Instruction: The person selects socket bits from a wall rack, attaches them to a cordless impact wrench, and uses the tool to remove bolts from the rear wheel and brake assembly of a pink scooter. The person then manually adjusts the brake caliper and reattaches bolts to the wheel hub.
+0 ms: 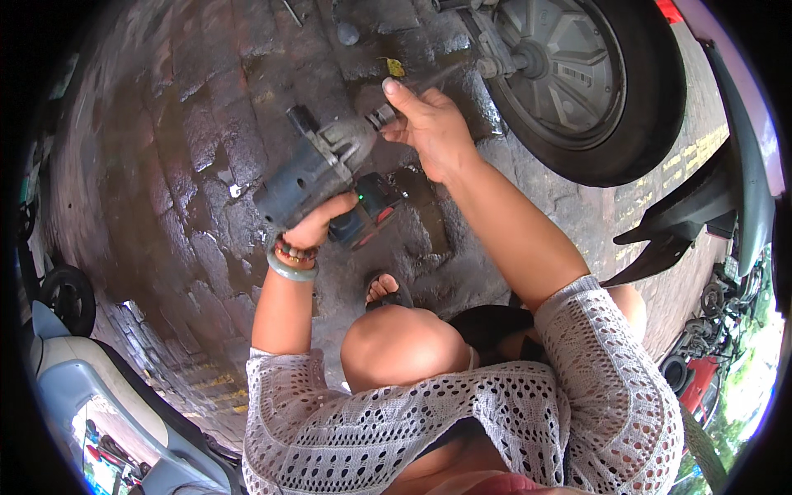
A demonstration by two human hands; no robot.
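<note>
My left hand (318, 221) is wrapped round the handle of a dark cordless impact wrench (307, 180). A green light glows near its battery pack (363, 216). The wrench's nose points up and to the right. At its tip sits a metal socket (379, 117), and my right hand (437, 132) has its fingers closed about that end, thumb raised. Part of the socket is hidden by the fingers. Just beyond my right hand is a wheel (536, 59) with a black tyre and a grey hub, its axle end facing me. The wrench does not touch it.
Wet, dark paving bricks (198, 157) lie underneath. A yellow leaf (396, 67) is near the wheel. To the right hangs a dark fender-like panel (660, 231). A grey and cream scooter (91, 396) stands at the lower left. My sandalled foot (384, 289) is below the wrench.
</note>
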